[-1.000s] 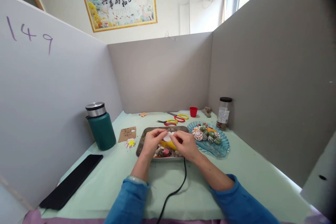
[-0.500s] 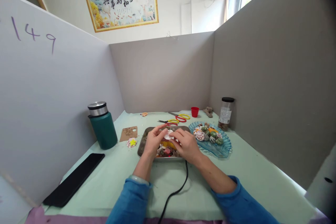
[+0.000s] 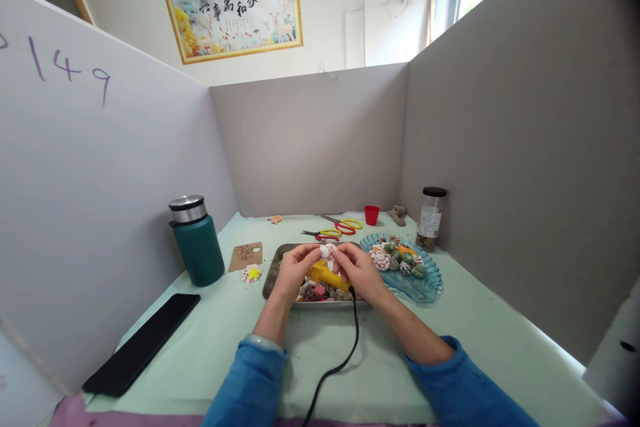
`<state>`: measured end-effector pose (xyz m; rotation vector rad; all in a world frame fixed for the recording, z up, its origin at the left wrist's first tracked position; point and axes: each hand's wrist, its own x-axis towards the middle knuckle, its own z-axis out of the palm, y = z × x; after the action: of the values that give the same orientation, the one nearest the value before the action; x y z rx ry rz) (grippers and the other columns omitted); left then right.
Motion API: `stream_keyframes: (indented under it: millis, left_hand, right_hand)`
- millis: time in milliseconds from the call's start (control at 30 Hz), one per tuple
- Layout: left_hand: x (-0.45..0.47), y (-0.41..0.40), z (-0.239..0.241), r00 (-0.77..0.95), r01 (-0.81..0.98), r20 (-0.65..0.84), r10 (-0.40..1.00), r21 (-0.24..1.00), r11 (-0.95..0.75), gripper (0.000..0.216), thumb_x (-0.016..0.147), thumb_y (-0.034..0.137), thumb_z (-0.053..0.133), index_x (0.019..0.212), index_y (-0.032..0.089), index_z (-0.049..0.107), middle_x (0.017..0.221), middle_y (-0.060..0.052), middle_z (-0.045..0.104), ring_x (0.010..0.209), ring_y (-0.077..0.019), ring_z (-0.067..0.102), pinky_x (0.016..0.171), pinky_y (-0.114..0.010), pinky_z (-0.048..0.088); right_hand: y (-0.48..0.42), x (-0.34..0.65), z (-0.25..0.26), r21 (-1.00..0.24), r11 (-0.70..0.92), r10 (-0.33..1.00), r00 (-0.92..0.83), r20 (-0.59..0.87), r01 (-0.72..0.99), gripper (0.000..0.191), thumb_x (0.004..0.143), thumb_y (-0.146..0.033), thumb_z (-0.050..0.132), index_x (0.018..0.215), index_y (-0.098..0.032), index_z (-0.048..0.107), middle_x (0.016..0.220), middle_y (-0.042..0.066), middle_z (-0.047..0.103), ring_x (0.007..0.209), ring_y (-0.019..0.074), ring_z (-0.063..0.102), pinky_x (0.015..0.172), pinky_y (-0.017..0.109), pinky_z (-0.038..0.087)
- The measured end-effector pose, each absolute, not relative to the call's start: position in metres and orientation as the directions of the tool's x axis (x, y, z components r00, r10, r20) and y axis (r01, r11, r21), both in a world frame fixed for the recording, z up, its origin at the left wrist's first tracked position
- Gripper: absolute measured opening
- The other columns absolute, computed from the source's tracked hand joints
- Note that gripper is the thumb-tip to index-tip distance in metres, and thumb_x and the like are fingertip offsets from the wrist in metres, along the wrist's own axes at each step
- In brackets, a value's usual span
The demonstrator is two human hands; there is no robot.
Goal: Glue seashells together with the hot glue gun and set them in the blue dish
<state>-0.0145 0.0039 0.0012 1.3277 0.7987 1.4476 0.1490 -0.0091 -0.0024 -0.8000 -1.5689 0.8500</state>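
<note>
My left hand [image 3: 296, 268] and my right hand [image 3: 361, 273] meet above a metal tray [image 3: 270, 278]. Between their fingertips they pinch a small white-and-pink shell [image 3: 328, 251], partly covered by the fingers. Whether it is one piece or two pressed together, I cannot tell. Below the hands, a yellow glue gun [image 3: 327, 275] lies across the tray, its black cord [image 3: 344, 363] running toward me. Assorted shells and stones [image 3: 319, 291] fill the tray around it.
A blue scalloped plate [image 3: 424, 287] holds shells and green pieces at right. Scissors [image 3: 325, 235], a red cup [image 3: 371, 215] and a lidded jar [image 3: 431, 219] stand behind. Leftward are a brown card [image 3: 245, 256], a flower-like piece [image 3: 252, 273], a green bottle [image 3: 199, 250] and a black phone-like slab [image 3: 145, 340].
The fingers have turned the shell, so its pink patterned side shows beside the white. My right hand has shifted slightly, uncovering more of the yellow glue gun.
</note>
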Motion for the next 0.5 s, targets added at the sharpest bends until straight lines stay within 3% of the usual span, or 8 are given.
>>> stream_keyframes:
  millis: [300,500]
  left_hand:
    - [-0.0189,0.0030,0.0033,0.120,-0.180,0.341,0.932,0.931,-0.318,0.024,0.063,0.037,0.078,0.067,0.014,0.071,0.066,-0.002,0.065,0.062,-0.0137,0.056,0.063,-0.024,0.044]
    - [-0.0174,0.0041,0.0031,0.114,-0.171,0.354,0.928,0.927,-0.333,0.028,0.066,0.041,0.076,0.071,0.014,0.072,0.073,-0.004,0.067,0.069,-0.0152,0.058,0.066,-0.024,0.044]
  right_hand:
    - [-0.0070,0.1480,-0.0032,-0.824,0.543,0.839,-0.111,0.532,0.163,0.029,0.083,-0.048,0.058,0.080,-0.019,0.061,0.062,-0.003,0.054,0.052,0.0110,0.045,0.047,0.022,0.036]
    - [-0.0065,0.1488,-0.0037,-0.828,0.538,0.843,-0.113,0.526,0.157,0.027,0.082,-0.044,0.059,0.074,-0.018,0.059,0.058,-0.004,0.049,0.052,0.0106,0.041,0.046,0.022,0.033]
